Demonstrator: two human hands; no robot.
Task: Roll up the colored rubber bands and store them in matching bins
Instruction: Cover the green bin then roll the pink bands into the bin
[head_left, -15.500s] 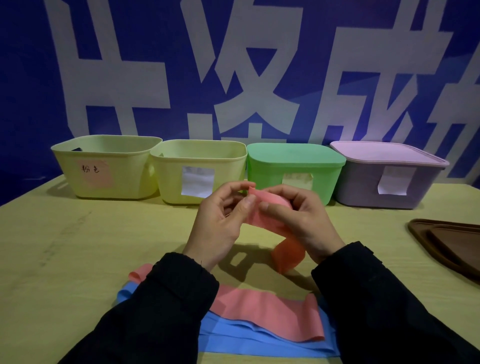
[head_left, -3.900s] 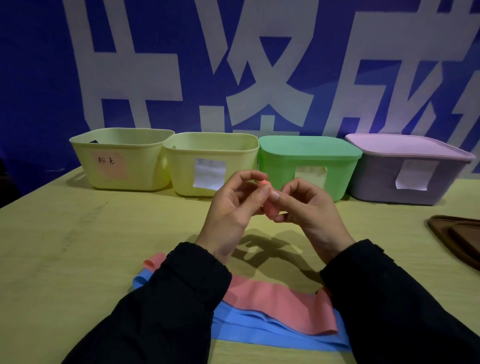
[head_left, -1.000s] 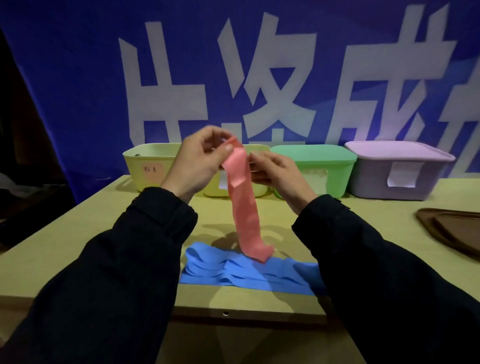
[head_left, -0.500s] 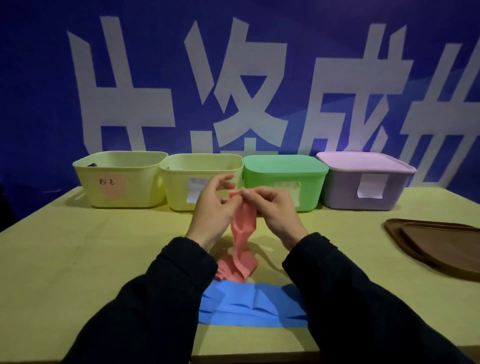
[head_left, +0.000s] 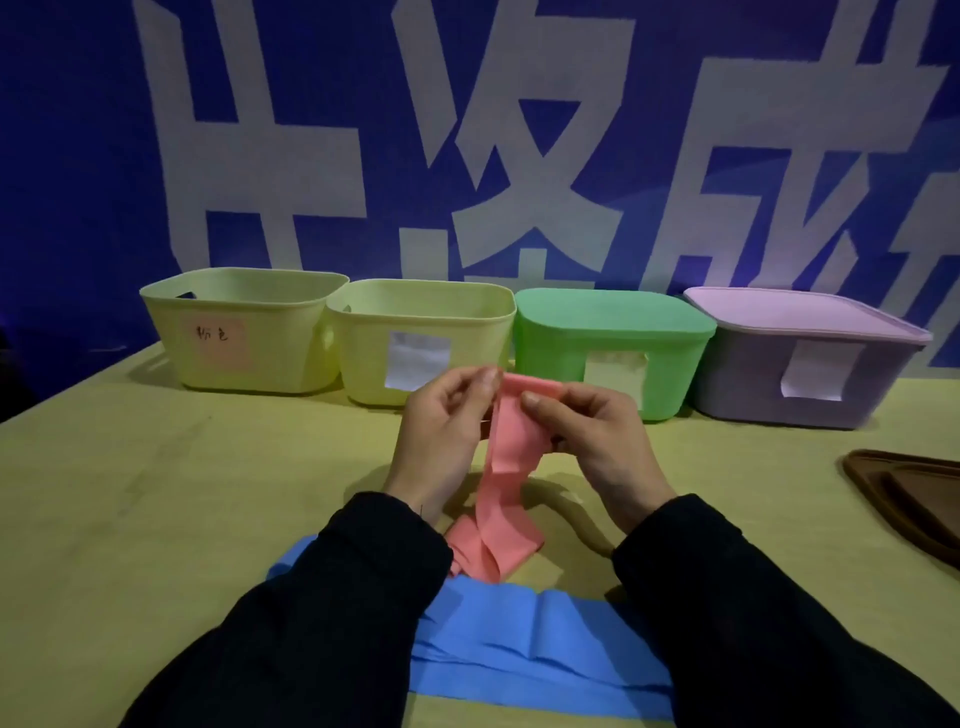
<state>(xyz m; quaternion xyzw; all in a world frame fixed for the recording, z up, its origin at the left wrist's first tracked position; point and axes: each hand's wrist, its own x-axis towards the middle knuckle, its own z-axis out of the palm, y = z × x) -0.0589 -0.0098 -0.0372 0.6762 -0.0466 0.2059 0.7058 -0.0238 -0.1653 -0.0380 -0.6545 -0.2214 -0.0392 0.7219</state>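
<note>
Your left hand (head_left: 441, 436) and your right hand (head_left: 592, 441) are raised above the yellow-green tabletop (head_left: 130, 493), side by side and close together. Both pinch the top end of the pink flat rubber band (head_left: 506, 467): the left thumb and fingers are curled onto its left edge, and the right thumb and fingers are curled onto its right edge, where the band folds over the right forefinger. From this grip the pink band hangs down, twisted and creased, and its lower end lies bunched on the tabletop, touching the far edge of the blue flat rubber bands (head_left: 519, 634). The blue bands lie spread flat near the front edge of the tabletop, partly hidden under your two black sleeves (head_left: 337, 623).

Four bins stand in a row along the back of the tabletop, against the blue wall banner with large white characters (head_left: 519, 156). From left to right:

- Open pale yellow plastic bin with a pink handwritten label (head_left: 239, 327).
- Open pale yellow plastic bin with a blank white label (head_left: 421, 338), touching the first.
- Green plastic bin with a green lid (head_left: 613, 332), closed, with a pale label on its front.
- Lilac plastic bin with a lilac lid (head_left: 800, 353), closed, with a white label.

A dark brown tray (head_left: 909, 499) lies at the right edge of the tabletop, well apart from the bands.
</note>
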